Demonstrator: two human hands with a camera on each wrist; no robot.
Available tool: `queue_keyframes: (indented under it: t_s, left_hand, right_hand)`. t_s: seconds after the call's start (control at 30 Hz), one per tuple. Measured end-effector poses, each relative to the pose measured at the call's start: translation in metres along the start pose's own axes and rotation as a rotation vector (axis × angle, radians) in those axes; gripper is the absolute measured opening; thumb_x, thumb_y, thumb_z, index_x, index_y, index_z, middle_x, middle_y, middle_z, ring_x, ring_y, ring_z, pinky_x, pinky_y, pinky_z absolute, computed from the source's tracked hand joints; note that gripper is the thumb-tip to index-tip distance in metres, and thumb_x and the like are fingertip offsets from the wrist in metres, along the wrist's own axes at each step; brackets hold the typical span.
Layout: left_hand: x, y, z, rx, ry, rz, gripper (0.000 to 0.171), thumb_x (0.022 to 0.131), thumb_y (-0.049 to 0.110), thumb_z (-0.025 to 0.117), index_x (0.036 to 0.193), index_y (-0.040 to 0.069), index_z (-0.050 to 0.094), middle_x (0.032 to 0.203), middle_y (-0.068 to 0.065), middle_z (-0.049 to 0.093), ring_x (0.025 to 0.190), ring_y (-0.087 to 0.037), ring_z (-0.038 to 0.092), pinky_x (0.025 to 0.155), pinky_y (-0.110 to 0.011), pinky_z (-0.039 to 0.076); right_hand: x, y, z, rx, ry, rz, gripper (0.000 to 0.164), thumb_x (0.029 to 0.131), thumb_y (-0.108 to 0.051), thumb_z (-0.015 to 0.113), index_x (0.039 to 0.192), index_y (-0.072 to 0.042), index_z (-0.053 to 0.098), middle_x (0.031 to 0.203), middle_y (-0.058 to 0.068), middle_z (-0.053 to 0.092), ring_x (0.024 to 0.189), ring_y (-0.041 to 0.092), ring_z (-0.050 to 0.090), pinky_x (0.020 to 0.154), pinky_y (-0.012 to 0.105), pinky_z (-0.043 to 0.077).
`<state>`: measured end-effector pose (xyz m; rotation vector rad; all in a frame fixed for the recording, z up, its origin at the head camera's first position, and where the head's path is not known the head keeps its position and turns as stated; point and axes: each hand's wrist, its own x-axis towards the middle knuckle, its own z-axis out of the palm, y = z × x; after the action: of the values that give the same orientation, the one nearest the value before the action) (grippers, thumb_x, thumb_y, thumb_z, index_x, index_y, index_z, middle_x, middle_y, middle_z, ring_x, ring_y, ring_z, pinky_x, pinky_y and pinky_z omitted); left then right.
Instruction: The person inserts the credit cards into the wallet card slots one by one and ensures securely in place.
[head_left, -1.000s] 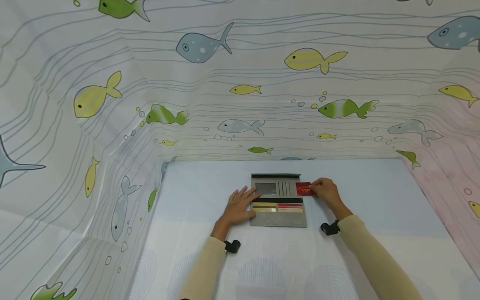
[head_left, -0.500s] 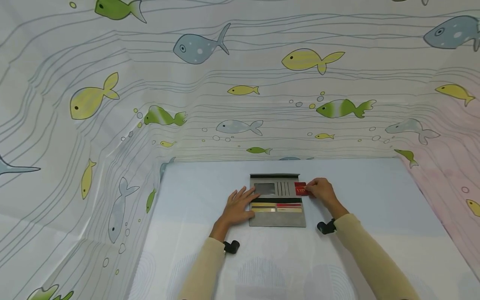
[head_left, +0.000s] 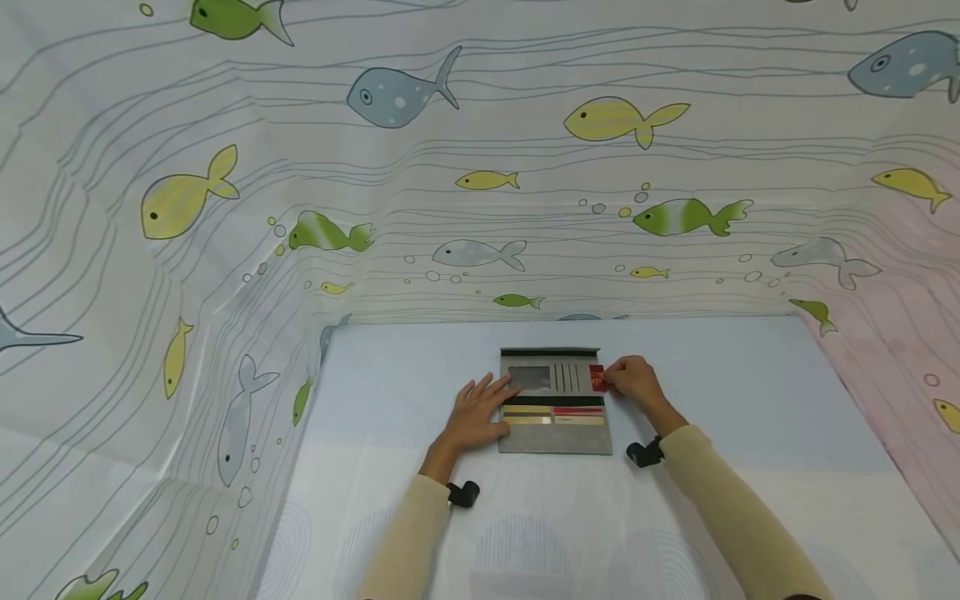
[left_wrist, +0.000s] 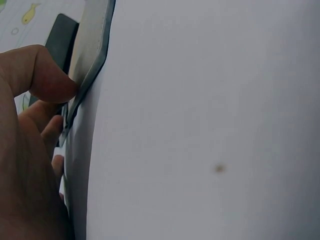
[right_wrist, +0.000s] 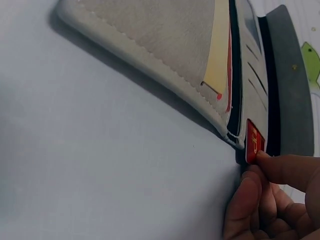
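Observation:
An unfolded grey wallet (head_left: pixel 555 443) lies on the table, its row of card slots in the upper half. The red VIP card (head_left: pixel 597 377) is partly inside a slot at the upper right, its outer end still showing. My right hand (head_left: pixel 634 383) pinches that end between thumb and fingers; the right wrist view shows the card (right_wrist: pixel 254 142) at the wallet's edge. On the wallet's left side my left hand (head_left: pixel 474 415) rests with fingers spread. Its thumb (left_wrist: pixel 56 85) touches the wallet's edge in the left wrist view.
Gold and red cards (head_left: pixel 528 415) sit in the wallet's lower pockets. A dark flap (right_wrist: pixel 295 85) runs along its far edge. Fish-printed cloth (head_left: pixel 405 183) hangs behind and beside the white table (head_left: pixel 555 533).
The red VIP card has slid left into the wallet's slot, with my right hand moving left along with it. My left hand stays in place on the wallet.

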<state>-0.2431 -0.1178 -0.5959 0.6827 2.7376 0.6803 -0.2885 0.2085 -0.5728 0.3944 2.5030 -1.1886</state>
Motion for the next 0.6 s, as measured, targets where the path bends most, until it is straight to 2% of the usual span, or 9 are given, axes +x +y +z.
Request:
queue_keyframes:
  t_s: [0.4, 0.6]
  left_hand:
    - [-0.0017, -0.0018, 0.003, -0.036, 0.043, 0.027, 0.07, 0.08, 0.029, 0.052, 0.15, 0.026, 0.047, 0.164, -0.001, 0.033, 0.154, -0.033, 0.022, 0.121, -0.06, 0.013]
    - [-0.0008, -0.0008, 0.0006, -0.019, 0.015, 0.014, 0.07, 0.081, 0.029, 0.054, 0.151, 0.027, 0.046, 0.164, 0.002, 0.031, 0.155, -0.03, 0.02, 0.122, -0.057, 0.013]
  right_hand:
    - [0.0023, -0.0058, 0.0041, -0.052, -0.007, -0.044, 0.02, 0.092, -0.015, 0.061, 0.091, 0.002, 0.071, 0.073, 0.006, 0.065, 0.067, 0.017, 0.056, 0.055, 0.025, 0.045]
    - [0.004, -0.0072, 0.0028, -0.067, -0.034, -0.03, 0.019, 0.093, -0.016, 0.063, 0.087, 0.0, 0.07, 0.066, 0.004, 0.063, 0.064, 0.016, 0.055, 0.054, 0.026, 0.044]
